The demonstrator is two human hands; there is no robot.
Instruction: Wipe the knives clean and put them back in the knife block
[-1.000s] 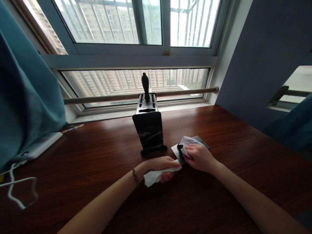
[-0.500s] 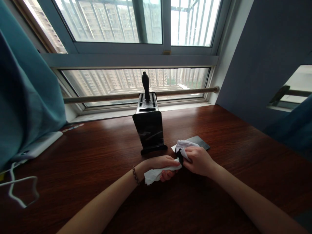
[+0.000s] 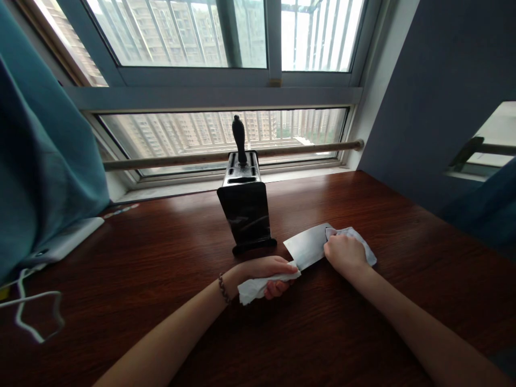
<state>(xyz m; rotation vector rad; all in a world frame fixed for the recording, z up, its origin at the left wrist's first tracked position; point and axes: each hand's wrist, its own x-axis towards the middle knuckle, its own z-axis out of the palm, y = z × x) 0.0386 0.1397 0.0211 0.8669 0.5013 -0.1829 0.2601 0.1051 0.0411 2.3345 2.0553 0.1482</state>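
A cleaver blade [image 3: 307, 246] lies low over the brown table, its near left end running into a white cloth [image 3: 258, 286]. My left hand [image 3: 274, 274] is wrapped round this cloth; the handle inside is hidden. At the blade's far right end, my right hand [image 3: 344, 251] is closed on a second pale cloth [image 3: 368, 253] that touches the blade. Left of the blade stands a black and metal knife block [image 3: 245, 215], with one dark handle [image 3: 239, 137] sticking up from its top.
The brown table [image 3: 161, 242] reaches to the window sill. A blue curtain [image 3: 52, 134], a white device [image 3: 68, 242] and a white cable [image 3: 24, 322] are on the left. A rail [image 3: 173, 162] crosses before the window.
My right hand has slid away to the right along the blade with its cloth, and more of the blade shows. My left hand has stayed in place.
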